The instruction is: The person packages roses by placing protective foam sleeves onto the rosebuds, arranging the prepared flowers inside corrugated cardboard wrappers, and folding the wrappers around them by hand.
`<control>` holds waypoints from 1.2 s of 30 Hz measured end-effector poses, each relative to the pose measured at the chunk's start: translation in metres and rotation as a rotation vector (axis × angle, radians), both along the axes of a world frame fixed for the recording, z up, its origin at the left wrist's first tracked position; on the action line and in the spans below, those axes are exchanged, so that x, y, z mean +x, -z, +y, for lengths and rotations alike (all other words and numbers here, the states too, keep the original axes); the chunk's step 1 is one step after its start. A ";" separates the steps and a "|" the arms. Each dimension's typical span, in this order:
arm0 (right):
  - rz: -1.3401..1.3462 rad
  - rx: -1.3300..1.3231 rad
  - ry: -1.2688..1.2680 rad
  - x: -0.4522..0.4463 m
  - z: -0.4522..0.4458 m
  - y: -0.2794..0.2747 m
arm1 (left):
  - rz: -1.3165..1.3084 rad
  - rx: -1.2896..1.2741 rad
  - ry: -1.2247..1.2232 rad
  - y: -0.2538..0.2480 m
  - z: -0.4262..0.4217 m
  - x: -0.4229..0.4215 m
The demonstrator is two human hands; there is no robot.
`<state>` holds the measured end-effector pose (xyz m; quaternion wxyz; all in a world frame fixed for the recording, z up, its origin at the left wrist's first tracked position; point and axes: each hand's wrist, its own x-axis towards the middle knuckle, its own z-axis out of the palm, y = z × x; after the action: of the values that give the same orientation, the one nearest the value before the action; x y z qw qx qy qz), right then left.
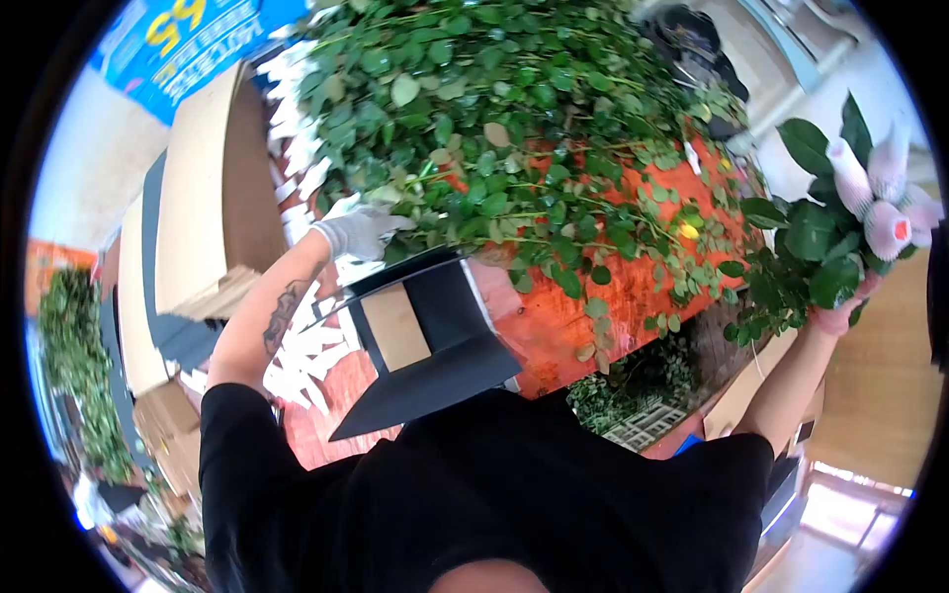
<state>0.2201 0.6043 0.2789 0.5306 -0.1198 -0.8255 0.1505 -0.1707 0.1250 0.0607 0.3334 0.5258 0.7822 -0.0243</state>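
Observation:
My right hand, stretched far out to the right, is closed round a bunch of roses. Its pinkish heads are sleeved in white foam netting, with large green leaves below them. On the left, my left hand wears a white glove and sits at the near edge of the pile of leafy rose stems. Its fingers look bent together; what lies between them is hidden. Just below that hand is a folded black cardboard sheet with a brown cardboard piece on it.
Stacked cardboard sheets stand at the left, beside many white paper strips. The orange-red table top shows under the stems. More greenery and a white crate are below the table's edge. A blue printed sign is at upper left.

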 end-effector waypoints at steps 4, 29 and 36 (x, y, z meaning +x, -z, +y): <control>0.073 -0.100 -0.037 0.029 0.012 0.027 | -0.178 -0.007 -0.104 0.006 0.015 -0.010; 0.110 -0.152 -0.167 0.017 0.029 0.068 | -0.523 0.791 -0.653 -0.057 -0.027 -0.067; 0.121 -0.217 -0.357 0.011 0.039 0.075 | -0.008 0.419 -0.751 0.028 -0.029 -0.063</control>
<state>0.2313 0.6434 0.2040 0.5282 -0.0190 -0.7792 0.3368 -0.2336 0.0960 0.0329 0.2081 0.2609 0.9060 0.2603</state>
